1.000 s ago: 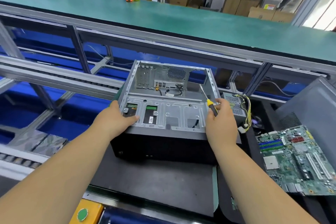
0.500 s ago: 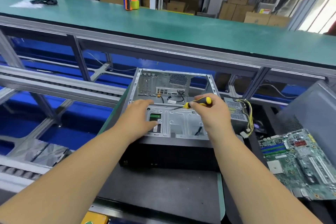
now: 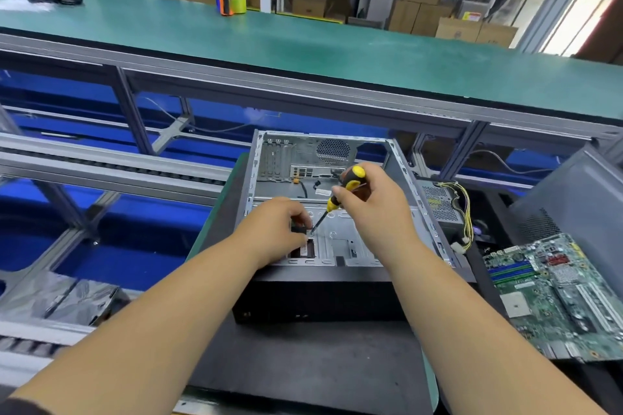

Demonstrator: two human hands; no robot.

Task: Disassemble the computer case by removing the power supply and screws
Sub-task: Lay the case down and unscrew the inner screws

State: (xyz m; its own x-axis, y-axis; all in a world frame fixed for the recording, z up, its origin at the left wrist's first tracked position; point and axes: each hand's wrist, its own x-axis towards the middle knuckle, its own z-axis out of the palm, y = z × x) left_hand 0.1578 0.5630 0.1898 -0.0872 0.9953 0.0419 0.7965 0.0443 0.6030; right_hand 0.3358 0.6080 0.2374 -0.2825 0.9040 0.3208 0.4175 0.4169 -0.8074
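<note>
A: While you are leaning the screwdriver (image 3: 340, 197) down at that slant, your right hand (image 3: 371, 209) is gripping its black and yellow handle, and the tip is meeting the metal drive bracket (image 3: 340, 236) at the near end of the computer case (image 3: 323, 199). I am judging that the tip could be skating off the screw head if the blade is not sitting square.

B: And my left hand (image 3: 279, 229)? It is right beside the tip.

A: Exactly. Your left fingers are curling down onto the bracket and seem to be pinching something small and dark; what it is, I cannot tell. If the blade is slipping, those fingers are lying in its way.

B: The screw itself?

A: Too small to make out. Once it is coming loose, it could be dropping through the bracket's cut-outs into the case, so be catching it.

B: The power supply (image 3: 441, 202)?

A: It is already sitting outside the case, just beside its right wall, with its yellow wires (image 3: 463, 212) trailing toward you. The motherboard (image 3: 553, 293) is lying out on your right as well. Your right elbow could be snagging those wires if you are swinging wide.

B: And the case?

A: It is resting open on the dark mat (image 3: 303, 364) on the table. Pressing hard at a slant could be sliding it.
</note>
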